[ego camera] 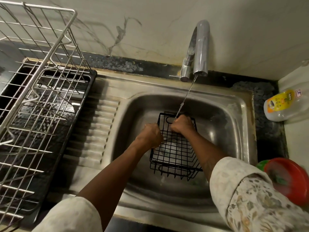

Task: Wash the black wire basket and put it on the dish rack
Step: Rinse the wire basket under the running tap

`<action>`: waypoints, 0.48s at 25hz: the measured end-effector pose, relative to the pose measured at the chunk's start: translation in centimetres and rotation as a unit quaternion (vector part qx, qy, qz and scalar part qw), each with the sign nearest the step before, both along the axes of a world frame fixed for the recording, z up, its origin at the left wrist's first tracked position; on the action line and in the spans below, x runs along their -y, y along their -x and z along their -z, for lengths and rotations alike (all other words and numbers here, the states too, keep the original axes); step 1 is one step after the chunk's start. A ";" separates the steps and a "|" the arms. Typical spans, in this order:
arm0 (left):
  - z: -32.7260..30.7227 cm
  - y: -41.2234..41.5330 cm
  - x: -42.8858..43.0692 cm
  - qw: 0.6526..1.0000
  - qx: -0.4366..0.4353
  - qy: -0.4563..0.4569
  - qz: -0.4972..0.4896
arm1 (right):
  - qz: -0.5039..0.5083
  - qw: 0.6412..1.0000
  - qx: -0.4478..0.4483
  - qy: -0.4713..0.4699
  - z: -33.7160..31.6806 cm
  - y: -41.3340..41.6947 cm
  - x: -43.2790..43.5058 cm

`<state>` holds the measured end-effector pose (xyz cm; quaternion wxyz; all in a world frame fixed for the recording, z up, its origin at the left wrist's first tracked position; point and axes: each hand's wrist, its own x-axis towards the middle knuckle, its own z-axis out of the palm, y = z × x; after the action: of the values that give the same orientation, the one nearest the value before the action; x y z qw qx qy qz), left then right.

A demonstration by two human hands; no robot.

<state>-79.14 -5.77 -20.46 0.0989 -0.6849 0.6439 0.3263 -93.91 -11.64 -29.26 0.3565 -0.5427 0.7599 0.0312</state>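
Sleeves point(250, 198), hands point(151, 135) gripping black wire basket point(175, 156)

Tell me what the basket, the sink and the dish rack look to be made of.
Black wire basket: thin metal wire, likely coated or painted matte black; open grid, no shine.
Sink: stainless steel, brushed and dulled; grey sheen, pressed drainer ribs.
Dish rack: bright chromed or stainless wire, glinting, over what looks like a black plastic tray.

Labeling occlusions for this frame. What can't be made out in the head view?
- Right hand palm: folded over the black wire basket, so any sponge is hidden.
- Left hand grip: fingers curl under.
- Bottle label: too small, blurred.
- Red bowl: motion-blurred.
- Dish rack: cut by the left edge.
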 end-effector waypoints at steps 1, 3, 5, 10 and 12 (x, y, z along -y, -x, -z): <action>-0.1 0.0 0.2 1.000 -0.003 -0.004 -0.006 | -0.017 0.999 -0.048 0.014 -0.4 -0.2 -0.3; -0.4 0.2 0.2 1.000 -0.015 -0.005 -0.017 | -0.062 0.994 -0.077 0.036 -0.4 -0.5 -0.6; -0.4 0.4 0.2 0.999 -0.030 -0.020 -0.036 | -0.138 0.988 -0.056 0.028 -0.1 -1.1 -0.2; 0.1 0.9 0.0 0.997 -0.050 -0.041 -0.034 | -0.141 0.989 0.042 -0.006 0.2 -1.8 1.0; 0.1 0.6 -0.3 0.998 -0.022 -0.022 -0.048 | -0.156 0.987 -0.002 -0.030 0.9 -0.6 1.2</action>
<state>-79.75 -5.50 -20.59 0.0838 -0.7050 0.6051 0.3602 -93.32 -12.86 -30.18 0.3621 -0.6438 0.6650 0.1105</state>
